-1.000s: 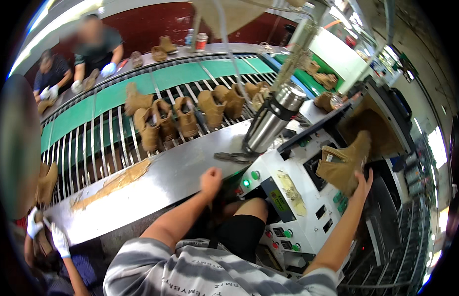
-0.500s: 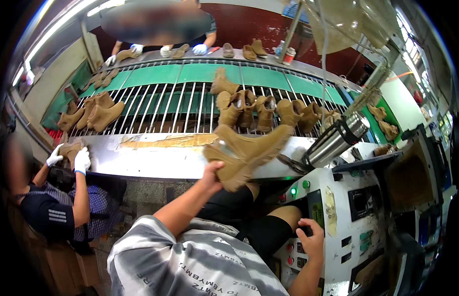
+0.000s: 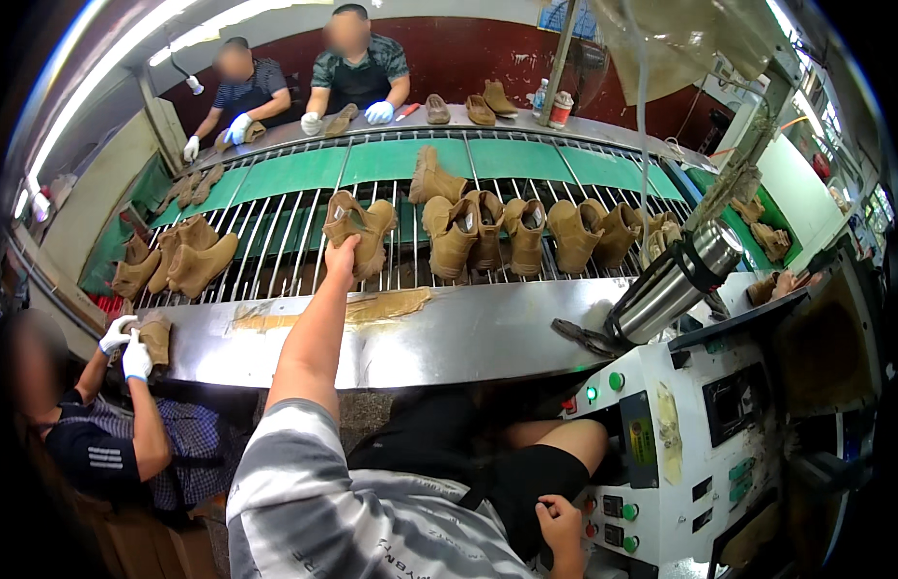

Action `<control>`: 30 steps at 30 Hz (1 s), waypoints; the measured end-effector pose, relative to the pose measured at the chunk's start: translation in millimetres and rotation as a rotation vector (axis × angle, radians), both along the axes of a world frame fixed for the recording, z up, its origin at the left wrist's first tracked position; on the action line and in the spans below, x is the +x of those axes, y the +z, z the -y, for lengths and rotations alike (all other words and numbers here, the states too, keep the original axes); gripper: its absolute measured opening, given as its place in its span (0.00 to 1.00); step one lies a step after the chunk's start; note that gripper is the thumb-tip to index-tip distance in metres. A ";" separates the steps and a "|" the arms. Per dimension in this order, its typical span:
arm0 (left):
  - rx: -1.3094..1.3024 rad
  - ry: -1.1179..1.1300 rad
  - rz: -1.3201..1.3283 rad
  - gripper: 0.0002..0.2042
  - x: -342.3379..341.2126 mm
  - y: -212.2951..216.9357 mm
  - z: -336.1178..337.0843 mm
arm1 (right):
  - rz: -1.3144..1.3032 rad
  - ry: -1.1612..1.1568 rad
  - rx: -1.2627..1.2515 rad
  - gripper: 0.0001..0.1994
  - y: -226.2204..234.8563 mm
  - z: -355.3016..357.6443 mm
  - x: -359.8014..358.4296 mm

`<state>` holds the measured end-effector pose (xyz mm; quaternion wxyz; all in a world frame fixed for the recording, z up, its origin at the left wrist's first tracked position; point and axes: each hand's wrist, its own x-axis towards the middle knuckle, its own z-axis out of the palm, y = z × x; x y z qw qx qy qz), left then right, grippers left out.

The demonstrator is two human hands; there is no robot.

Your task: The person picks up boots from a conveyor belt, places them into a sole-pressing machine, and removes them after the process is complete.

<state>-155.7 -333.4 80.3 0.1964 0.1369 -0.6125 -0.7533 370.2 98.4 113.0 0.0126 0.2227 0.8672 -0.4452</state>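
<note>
left hand (image 3: 341, 259) is stretched far out over the steel shelf (image 3: 449, 333), its fingers closed on the heel of a tan boot (image 3: 360, 230) standing on the roller conveyor (image 3: 275, 241), left of the row of boots (image 3: 526, 232). to do this well, the boot should probably sit flat on the rollers, clear of its neighbours. right hand (image 3: 561, 521) rests loosely curled, empty, near the white machine's buttons (image 3: 618, 507).

Left hand (image 3: 340, 259) outstretched, fingers gripping the heel of a tan suede ankle boot (image 3: 360, 230) on the barred green conveyor (image 3: 410, 159), more tan boots (image 3: 526, 232) in a row beside it, right hand (image 3: 562, 522) low by the white control panel (image 3: 704, 454), steel flask (image 3: 676, 280) at the metal ledge's right end.
</note>
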 end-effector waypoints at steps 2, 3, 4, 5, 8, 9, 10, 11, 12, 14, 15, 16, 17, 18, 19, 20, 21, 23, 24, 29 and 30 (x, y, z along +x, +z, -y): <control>-0.352 0.069 0.060 0.23 -18.5 -28.8 -15.1 | 0.030 0.057 0.009 0.09 -2.2 10.1 -14.3; -0.509 0.120 0.046 0.26 -25.9 -41.9 -23.7 | -0.008 0.104 0.023 0.08 -5.1 17.1 -29.2; -0.662 0.080 0.269 0.27 -23.9 -48.1 -44.6 | -0.045 0.146 0.022 0.07 -5.1 22.3 -46.0; -0.767 0.126 0.193 0.28 -12.6 -49.8 -67.2 | -0.088 0.189 0.016 0.07 -3.6 27.4 -63.2; -0.738 0.156 0.140 0.28 -6.0 -47.9 -79.2 | -0.230 0.356 0.041 0.06 -6.8 33.0 -133.9; -0.716 0.155 0.124 0.28 -9.0 -54.6 -69.8 | -0.252 0.358 0.045 0.05 -6.2 36.8 -159.3; -0.694 0.157 0.106 0.27 -11.5 -59.8 -63.1 | -0.276 0.363 0.048 0.05 -5.8 41.2 -185.8; -0.703 0.121 0.140 0.26 -10.6 -41.2 -64.9 | -0.326 0.376 0.052 0.04 -7.7 43.9 -212.5; -0.730 0.090 0.097 0.25 -13.8 -39.7 -63.4 | -0.375 0.390 0.056 0.04 -11.1 45.0 -236.4; -0.801 0.049 0.019 0.25 -16.8 -35.5 -44.9 | -0.390 0.375 0.077 0.04 -27.4 46.8 -280.6; -0.843 0.047 0.032 0.25 -16.0 -29.1 -43.9 | -0.437 0.392 0.232 0.04 -35.3 46.5 -301.9; -0.843 0.088 0.049 0.25 -16.2 -34.1 -41.9 | -0.484 0.411 0.390 0.04 -44.3 46.1 -321.1; -0.838 0.120 0.064 0.25 -16.3 -42.3 -43.2 | -0.512 0.377 0.411 0.04 -60.2 45.8 -336.1; -0.835 0.150 0.077 0.25 -14.3 -47.3 -46.7 | -0.539 0.340 0.432 0.04 -78.7 45.3 -348.9; -0.814 0.231 0.054 0.26 -10.0 -48.4 -55.8 | -0.570 0.304 0.453 0.04 -89.6 45.1 -357.2; -0.787 0.284 0.100 0.26 -8.7 -48.7 -60.8 | -0.556 0.270 0.493 0.03 -92.2 47.5 -361.9; -0.760 0.314 0.124 0.26 -10.3 -53.2 -64.2 | -0.541 0.233 0.533 0.03 -94.4 49.6 -364.2; -0.706 0.327 0.160 0.27 -8.6 -49.9 -70.1 | -0.536 0.191 0.560 0.03 -98.9 52.3 -364.5; -0.713 0.327 0.169 0.28 -8.6 -47.0 -67.9 | -0.550 0.193 0.552 0.03 -101.2 51.8 -365.1; -0.712 0.502 0.065 0.29 17.4 -29.7 -106.4 | -0.539 0.152 0.511 0.02 -98.7 45.0 -362.8; -0.701 0.548 -0.016 0.28 26.8 -12.8 -123.6 | -0.529 0.143 0.514 0.03 -98.7 43.9 -363.8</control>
